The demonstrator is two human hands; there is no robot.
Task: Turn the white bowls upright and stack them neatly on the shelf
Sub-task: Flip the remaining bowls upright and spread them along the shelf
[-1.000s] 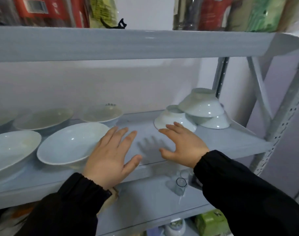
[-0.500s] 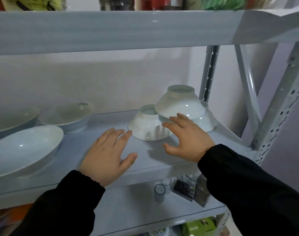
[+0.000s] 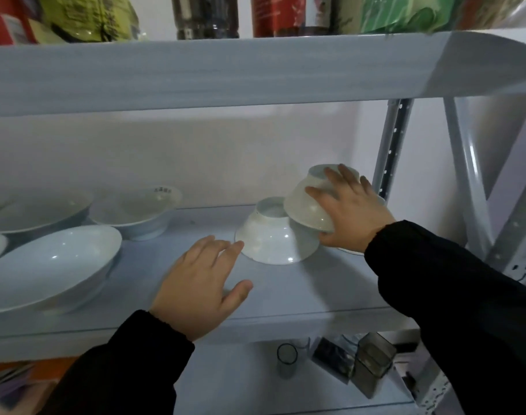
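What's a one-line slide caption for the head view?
Right hand grips the tilted upside-down top bowl; open left hand hovers by a second upside-down bowl on the shelf.

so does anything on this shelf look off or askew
The upper bowl gripped by the right hand is tilted, leaning on the front bowl; both lie upside down, foot rings up, at the right end of the shelf.

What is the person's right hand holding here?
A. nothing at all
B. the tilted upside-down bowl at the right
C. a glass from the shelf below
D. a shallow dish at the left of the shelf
B: the right hand grips the tilted bowl, with its fingers spread over the bowl's foot and its thumb at the rim.
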